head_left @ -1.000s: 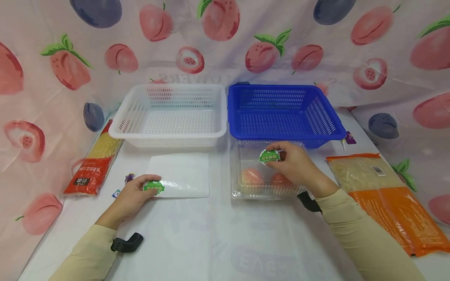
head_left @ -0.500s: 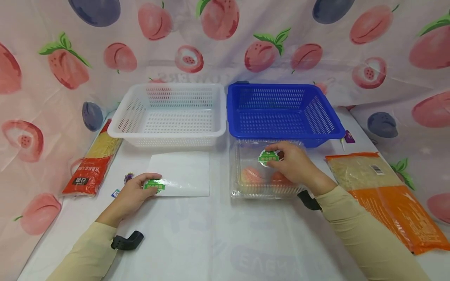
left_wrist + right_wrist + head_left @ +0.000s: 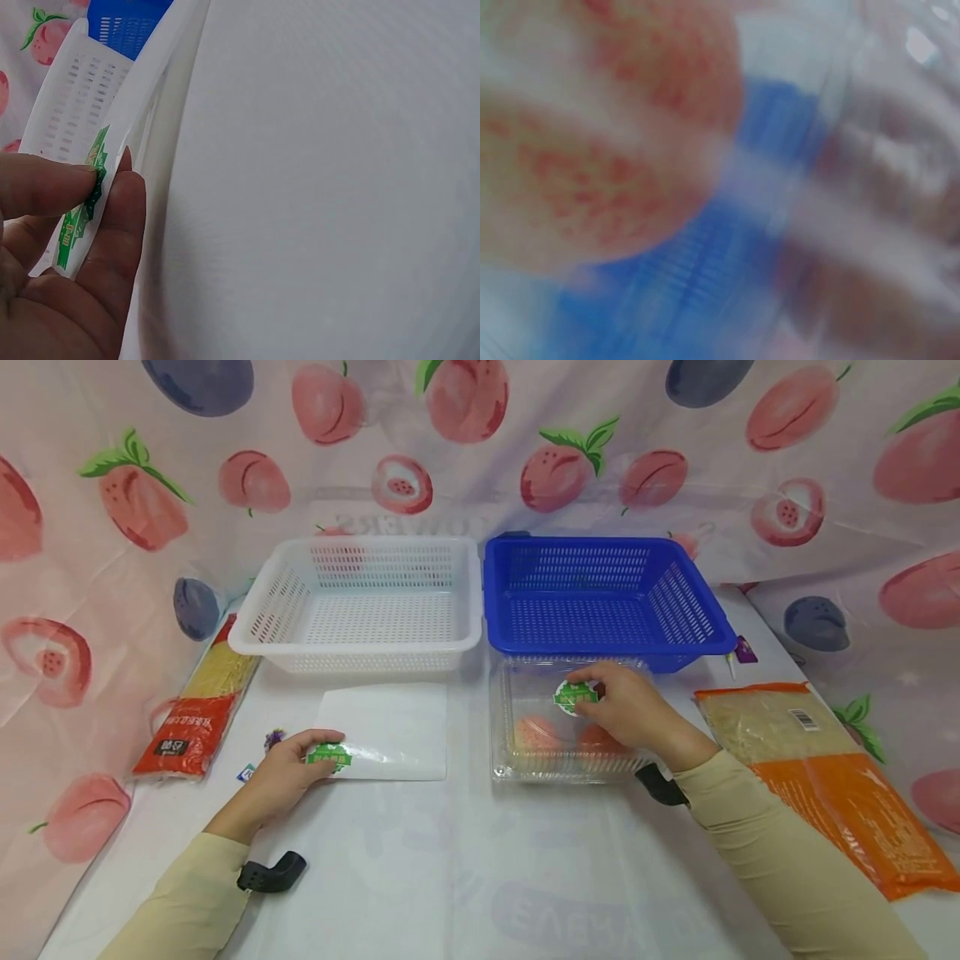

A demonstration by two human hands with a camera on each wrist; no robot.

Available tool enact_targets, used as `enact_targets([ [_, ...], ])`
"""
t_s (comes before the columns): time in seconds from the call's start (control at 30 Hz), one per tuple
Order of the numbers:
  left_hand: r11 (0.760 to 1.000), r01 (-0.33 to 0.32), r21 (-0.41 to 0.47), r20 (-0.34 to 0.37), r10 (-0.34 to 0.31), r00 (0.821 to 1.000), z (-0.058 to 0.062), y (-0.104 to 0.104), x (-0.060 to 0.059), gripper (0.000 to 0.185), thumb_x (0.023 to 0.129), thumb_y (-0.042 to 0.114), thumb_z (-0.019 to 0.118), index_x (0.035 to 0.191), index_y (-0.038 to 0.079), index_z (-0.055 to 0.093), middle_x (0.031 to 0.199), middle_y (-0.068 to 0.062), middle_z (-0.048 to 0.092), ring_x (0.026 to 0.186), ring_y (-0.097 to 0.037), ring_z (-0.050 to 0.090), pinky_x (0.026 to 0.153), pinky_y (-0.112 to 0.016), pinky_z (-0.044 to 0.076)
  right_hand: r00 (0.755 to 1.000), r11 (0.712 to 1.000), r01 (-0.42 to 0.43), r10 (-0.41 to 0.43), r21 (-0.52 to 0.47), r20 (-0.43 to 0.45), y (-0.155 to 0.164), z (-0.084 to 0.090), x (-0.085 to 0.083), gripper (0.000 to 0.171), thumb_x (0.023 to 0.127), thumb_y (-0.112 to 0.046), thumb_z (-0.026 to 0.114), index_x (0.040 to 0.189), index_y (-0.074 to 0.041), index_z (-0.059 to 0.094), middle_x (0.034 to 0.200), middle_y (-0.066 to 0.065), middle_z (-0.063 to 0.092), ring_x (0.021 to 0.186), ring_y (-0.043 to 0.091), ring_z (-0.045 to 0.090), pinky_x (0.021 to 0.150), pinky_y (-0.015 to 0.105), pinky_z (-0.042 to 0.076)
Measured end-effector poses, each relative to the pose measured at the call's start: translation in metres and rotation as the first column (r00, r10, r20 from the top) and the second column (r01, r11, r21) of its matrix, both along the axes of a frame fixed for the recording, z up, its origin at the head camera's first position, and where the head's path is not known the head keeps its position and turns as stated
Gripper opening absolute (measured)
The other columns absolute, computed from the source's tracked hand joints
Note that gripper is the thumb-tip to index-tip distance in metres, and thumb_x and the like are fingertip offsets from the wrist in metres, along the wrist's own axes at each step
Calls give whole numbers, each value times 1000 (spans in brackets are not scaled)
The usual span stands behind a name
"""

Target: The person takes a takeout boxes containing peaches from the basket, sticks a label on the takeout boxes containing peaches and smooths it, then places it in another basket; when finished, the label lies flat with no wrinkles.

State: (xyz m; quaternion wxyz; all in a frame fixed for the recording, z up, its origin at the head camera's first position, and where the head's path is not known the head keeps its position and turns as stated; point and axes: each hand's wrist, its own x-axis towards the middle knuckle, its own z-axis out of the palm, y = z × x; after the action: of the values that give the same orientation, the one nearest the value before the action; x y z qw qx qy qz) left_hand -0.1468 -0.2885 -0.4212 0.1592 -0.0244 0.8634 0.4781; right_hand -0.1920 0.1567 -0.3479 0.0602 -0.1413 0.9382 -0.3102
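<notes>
My left hand [image 3: 281, 777] pinches the left edge of a white sticker sheet [image 3: 393, 735] between thumb and fingers. A green label [image 3: 82, 210] shows on the sheet under the thumb in the left wrist view. Over the lid of a clear plastic box [image 3: 525, 685], my right hand [image 3: 626, 706] pinches a round green-and-white sticker [image 3: 573, 697] by its right edge. Inside the box lie red-and-yellow round fruits [image 3: 538, 735], partly hidden by that hand. The right wrist view is blurred, with one such fruit [image 3: 630, 150] close up.
Behind stand a white basket [image 3: 352, 647] and a blue basket [image 3: 607, 645], side by side. A red-and-yellow packet [image 3: 195, 718] lies on the left, a large orange packet [image 3: 832, 793] on the right. Small coloured items [image 3: 274, 738] lie near the left hand.
The round sticker has tilted slightly, its face showing rounder to the head camera. Both hands stay in nearly the same places.
</notes>
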Motion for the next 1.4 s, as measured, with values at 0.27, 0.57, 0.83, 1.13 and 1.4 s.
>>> enact_targets([
  [0.27, 1000, 4, -3, 7, -4, 1000, -2, -1, 0, 46, 98, 13, 62, 142, 5, 52, 150, -24, 38, 119, -34, 47, 96, -44, 45, 1000, 1000, -20, 20, 5, -8, -1, -1, -1, 38, 93, -6, 63, 131, 1, 63, 127, 19, 60, 102, 33, 56, 88, 47, 49],
  [0.57, 1000, 11, 11, -1, -11, 1000, -3, -2, -1, 45, 98, 12, 61, 142, 5, 52, 150, -23, 39, 123, -35, 44, 103, -49, 41, 999, 999, -38, 38, 23, -19, 0, -2, -1, 40, 92, -6, 64, 132, 3, 61, 127, 19, 59, 103, 34, 56, 89, 49, 48],
  [0.83, 1000, 10, 2, 9, -10, 1000, -3, -3, -1, 46, 97, 14, 61, 142, 6, 52, 150, -23, 39, 124, -36, 43, 106, -53, 38, 999, 999, -33, 34, 35, -18, 0, 0, 0, 44, 92, -9, 67, 133, 4, 60, 133, 24, 55, 117, 40, 53, 99, 56, 43],
  [1.13, 1000, 8, -1, 6, -8, 1000, -3, -3, -1, 45, 98, 13, 61, 141, 6, 53, 148, -23, 40, 120, -34, 45, 102, -48, 42, 992, 998, -23, 30, 63, -125, -3, 0, 3, 45, 88, -11, 73, 130, 1, 62, 131, 20, 54, 123, 41, 44, 103, 58, 35],
  [1.4, 1000, 7, -8, 9, -6, 1000, -4, -3, 0, 46, 98, 15, 61, 142, 7, 52, 149, -23, 40, 120, -34, 46, 102, -49, 41, 997, 999, -48, 48, 6, -68, -4, -2, 3, 32, 93, -8, 68, 121, 4, 64, 112, 15, 67, 103, 30, 61, 91, 48, 50],
])
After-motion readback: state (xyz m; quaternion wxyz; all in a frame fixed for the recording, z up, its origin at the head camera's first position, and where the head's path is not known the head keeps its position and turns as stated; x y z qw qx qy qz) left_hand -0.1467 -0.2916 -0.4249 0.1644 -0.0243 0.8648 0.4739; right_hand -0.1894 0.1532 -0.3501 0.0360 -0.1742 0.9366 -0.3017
